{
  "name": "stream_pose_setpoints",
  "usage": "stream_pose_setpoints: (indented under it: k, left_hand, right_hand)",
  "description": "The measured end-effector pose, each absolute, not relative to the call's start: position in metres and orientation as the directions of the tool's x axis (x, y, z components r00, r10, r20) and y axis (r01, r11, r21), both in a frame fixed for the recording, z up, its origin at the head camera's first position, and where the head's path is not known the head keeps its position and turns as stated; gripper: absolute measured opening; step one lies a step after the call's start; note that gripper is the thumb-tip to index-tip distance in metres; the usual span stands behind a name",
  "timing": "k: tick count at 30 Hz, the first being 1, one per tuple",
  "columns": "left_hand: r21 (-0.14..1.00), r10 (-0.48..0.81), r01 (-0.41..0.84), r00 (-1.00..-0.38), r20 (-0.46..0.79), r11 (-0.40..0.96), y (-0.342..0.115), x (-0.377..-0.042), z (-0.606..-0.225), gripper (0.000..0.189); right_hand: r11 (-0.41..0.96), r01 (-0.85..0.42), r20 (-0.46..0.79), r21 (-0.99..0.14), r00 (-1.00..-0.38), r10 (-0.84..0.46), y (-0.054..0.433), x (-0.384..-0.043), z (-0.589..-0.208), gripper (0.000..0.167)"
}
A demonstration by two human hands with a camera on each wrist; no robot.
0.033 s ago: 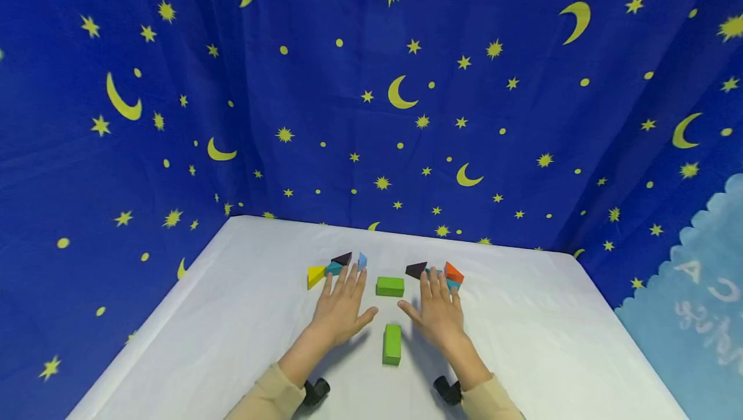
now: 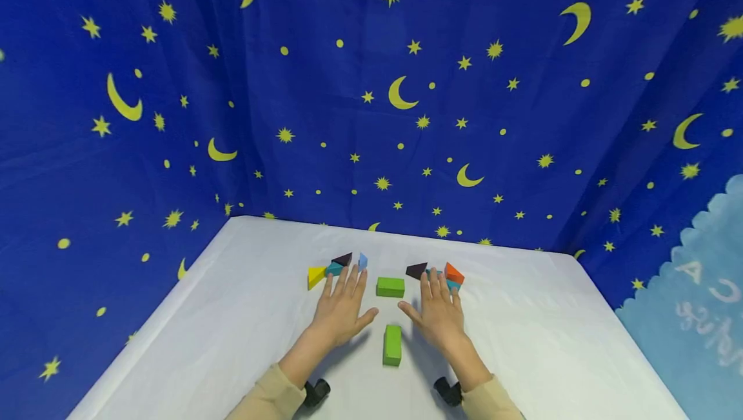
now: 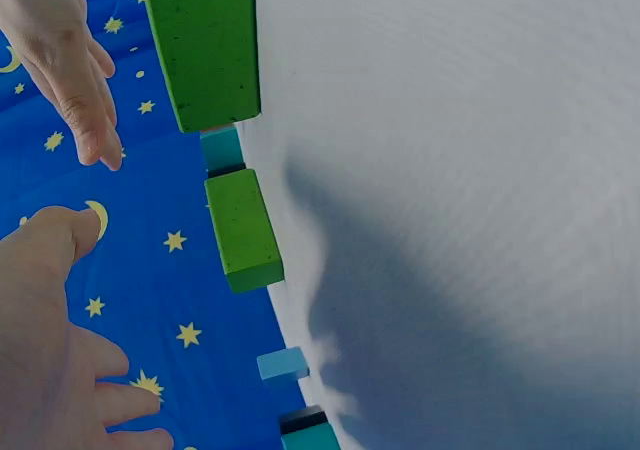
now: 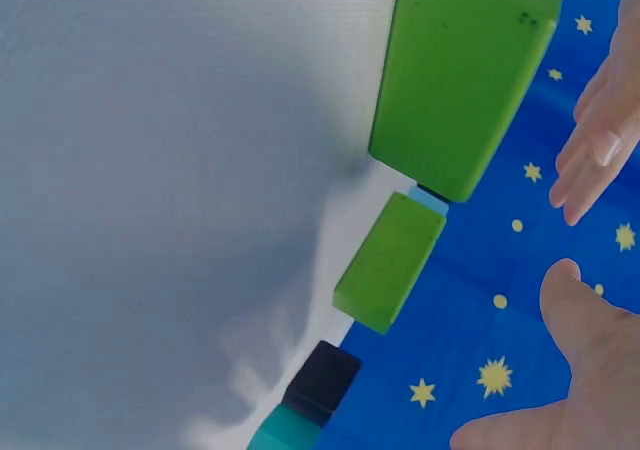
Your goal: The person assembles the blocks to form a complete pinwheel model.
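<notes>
My left hand (image 2: 338,313) is held above the white table, palm down, fingers straight and thumb spread, with nothing in it. Just past its fingertips lie a yellow block (image 2: 316,276), a teal block (image 2: 334,268), a black block (image 2: 342,259) and a light blue block (image 2: 362,261). My right hand (image 2: 438,317) mirrors it, also holding nothing. Beyond its fingers are a black block (image 2: 416,270), an orange block (image 2: 454,272) and blue-teal blocks partly hidden by the fingers. Between the hands lie two green rectangular blocks, one crosswise (image 2: 391,287) and one lengthwise (image 4: 465,80) nearer me.
A white cloth covers the table (image 2: 232,317). Dark blue curtains (image 2: 325,97) with yellow moons and stars stand behind and at the sides. A light blue panel (image 2: 696,317) with white lettering hangs at the right. Black camera mounts (image 2: 317,393) sit at both wrists.
</notes>
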State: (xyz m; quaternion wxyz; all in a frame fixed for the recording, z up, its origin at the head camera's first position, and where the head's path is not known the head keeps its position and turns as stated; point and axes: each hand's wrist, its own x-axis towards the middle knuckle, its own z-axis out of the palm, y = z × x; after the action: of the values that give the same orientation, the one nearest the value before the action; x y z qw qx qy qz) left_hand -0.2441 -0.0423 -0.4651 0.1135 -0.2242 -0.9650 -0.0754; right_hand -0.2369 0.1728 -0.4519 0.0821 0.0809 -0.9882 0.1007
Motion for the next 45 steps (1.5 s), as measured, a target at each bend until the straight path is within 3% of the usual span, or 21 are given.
stream_pose_setpoints:
  k: [7,10,12,17,21,24,30,37,45]
  left_hand:
    - [0.141,0.426,0.468,-0.87,0.249,0.872,-0.043,-0.244,-0.47,0.078]
    - [0.228,0.42,0.484,-0.864,0.276,0.845,-0.042,-0.246,-0.47,0.076]
    - [0.344,0.408,0.501,-0.859,0.309,0.794,-0.041,-0.245,-0.47,0.073]
    - [0.669,0.35,0.524,-0.851,0.391,0.527,-0.032,-0.24,-0.473,0.066]
    - [0.771,0.302,0.495,-0.866,0.399,0.4,-0.025,-0.235,-0.485,0.068]
    - [0.786,0.3,0.474,-0.876,0.377,0.396,-0.022,-0.231,-0.499,0.075]
    - [0.795,0.3,0.449,-0.888,0.348,0.409,-0.022,-0.228,-0.515,0.083]
    - [0.801,0.308,0.439,-0.891,0.333,0.406,-0.019,-0.232,-0.515,0.083]
    - [0.804,0.313,0.424,-0.897,0.311,0.417,-0.02,-0.233,-0.517,0.085]
  right_hand:
    - [0.962,-0.202,0.187,-0.185,-0.968,-0.168,0.17,-0.236,-0.458,0.084]
    - [0.937,-0.24,0.218,-0.253,-0.958,-0.187,0.17,-0.239,-0.454,0.081]
    - [0.9,-0.281,0.249,-0.332,-0.947,-0.204,0.171,-0.244,-0.45,0.077]
    - [0.739,-0.441,0.39,-0.509,-0.884,-0.259,0.175,-0.268,-0.442,0.049]
    - [0.628,-0.525,0.46,-0.574,-0.842,-0.284,0.18,-0.293,-0.442,0.021]
    - [0.616,-0.497,0.417,-0.612,-0.864,-0.282,0.182,-0.307,-0.447,0.013]
    - [0.682,-0.416,0.264,-0.601,-0.909,-0.322,0.18,-0.322,-0.462,0.015]
    - [0.756,-0.385,0.267,-0.529,-0.921,-0.282,0.176,-0.324,-0.466,0.007]
    - [0.778,-0.25,0.183,-0.577,-0.967,-0.175,0.174,-0.319,-0.467,0.027]
